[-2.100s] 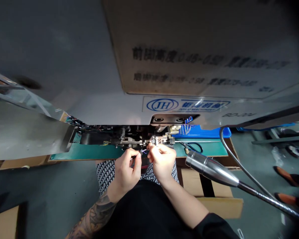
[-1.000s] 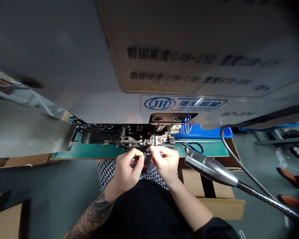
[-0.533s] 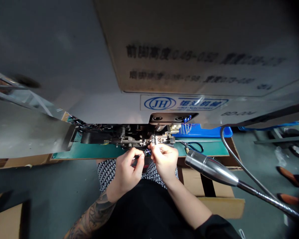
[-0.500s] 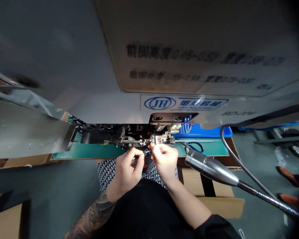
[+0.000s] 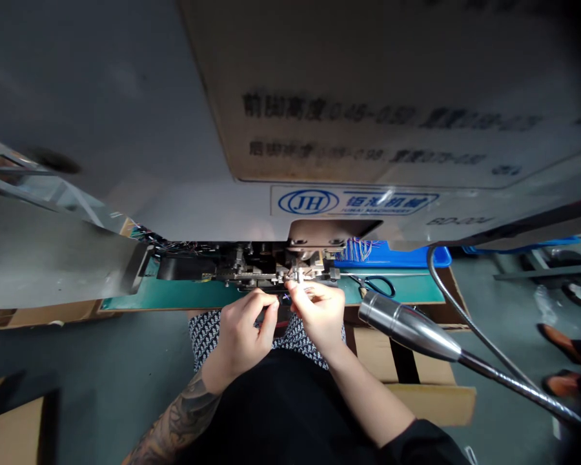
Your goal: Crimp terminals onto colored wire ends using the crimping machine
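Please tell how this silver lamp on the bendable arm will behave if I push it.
The polished lamp head probably feels heavy for its size and slippery. Its ribbed gooseneck looks stiff but bendable, so it would likely swing aside and hold there. The thin black cable seems floppy.

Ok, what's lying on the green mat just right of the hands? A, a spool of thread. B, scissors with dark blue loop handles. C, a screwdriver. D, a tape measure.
B: the scissors with dark blue loop handles lie on the green mat, past the right hand.
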Motion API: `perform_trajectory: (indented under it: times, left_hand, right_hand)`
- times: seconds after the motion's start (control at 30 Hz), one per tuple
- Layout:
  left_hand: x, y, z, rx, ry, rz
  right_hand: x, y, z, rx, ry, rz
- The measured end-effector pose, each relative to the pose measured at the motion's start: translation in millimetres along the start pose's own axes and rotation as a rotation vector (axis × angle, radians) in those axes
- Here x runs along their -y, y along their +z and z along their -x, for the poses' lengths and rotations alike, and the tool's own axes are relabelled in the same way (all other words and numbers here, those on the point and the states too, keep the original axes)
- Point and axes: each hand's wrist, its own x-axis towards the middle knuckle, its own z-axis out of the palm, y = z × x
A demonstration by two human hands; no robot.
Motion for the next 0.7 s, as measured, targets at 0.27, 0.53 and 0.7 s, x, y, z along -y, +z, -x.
perform_trajectory:
  times: [0.27, 0.53, 0.7]
  left_hand:
    - [0, -10.4, -6, 0.168, -0.152, 0.185]
    - [-2, -10.1, -10, 0.229, -0.290, 0.297]
    - [-6, -2.9, -10, 0.145, -0.218, 0.223]
  right_hand:
    - [1, -20, 0, 0.253, 0.061, -0.016]
    - [2, -31, 4, 0.324, -0.111, 0.176]
    - [-4, -24, 4, 0.098, -0.286, 0.234]
